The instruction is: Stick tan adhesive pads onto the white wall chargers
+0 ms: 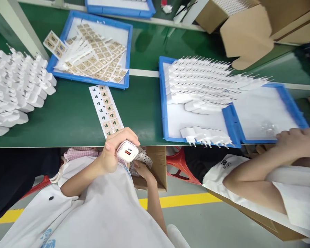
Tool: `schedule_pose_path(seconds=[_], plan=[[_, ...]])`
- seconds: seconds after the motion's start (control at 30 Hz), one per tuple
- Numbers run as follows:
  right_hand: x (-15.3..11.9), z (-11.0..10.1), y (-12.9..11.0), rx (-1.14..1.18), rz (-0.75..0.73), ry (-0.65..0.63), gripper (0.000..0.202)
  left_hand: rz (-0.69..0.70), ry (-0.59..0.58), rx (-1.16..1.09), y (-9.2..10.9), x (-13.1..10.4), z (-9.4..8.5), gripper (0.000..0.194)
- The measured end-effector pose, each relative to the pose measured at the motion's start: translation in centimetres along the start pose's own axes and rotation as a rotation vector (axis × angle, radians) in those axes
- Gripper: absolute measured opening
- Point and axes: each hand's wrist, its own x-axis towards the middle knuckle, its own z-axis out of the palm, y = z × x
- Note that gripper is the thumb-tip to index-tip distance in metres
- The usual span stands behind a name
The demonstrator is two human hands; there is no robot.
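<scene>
While the left hand (113, 151) grips a white charger (127, 151), the right hand (142, 169) pinches a label strip (144, 159), seemingly labelling; next needs careful alignment

Low in the frame's middle, the charger (127, 151) is smooth, glossy white plastic. The label strip (106, 110) above it looks like matt paper. The table (74, 113) has a smooth, slightly shiny green surface. Upper right, the box (248, 31) is dull brown cardboard.
</scene>
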Motion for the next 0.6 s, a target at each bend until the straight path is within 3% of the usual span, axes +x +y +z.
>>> schedule_pose_path(seconds=[0.13,0.27,0.33,0.47,0.53,0.6], plan=[[-3.9,-3.5,-3.4,0.211,-0.267,0.199,0.034,-0.101,0.007,-0.016,-0.6,-0.2,0.6,0.086],[-7.4,-4.5,-8.5,0.427,-0.78,0.611,0.058,-0.152,0.058,-0.043,-2.3,-1.8,1.8,0.078],[-7.7,-4.2,-10.7,0.475,-0.907,0.794,0.056,-0.162,0.055,-0.041,-3.2,-2.5,2.5,0.074],[-6.9,-4.9,-11.8,0.538,-0.897,0.991,0.035,-0.277,-0.015,-0.03,-4.3,-2.8,3.1,0.075],[-6.8,-7.4,-10.1,0.528,-0.851,1.041,0.03,-0.366,-0.079,0.017,-4.7,-2.1,2.8,0.078],[-6.9,-11.9,-7.1,0.523,-0.702,1.149,0.03,-0.441,-0.123,0.09,-5.2,-1.2,2.2,0.077]])
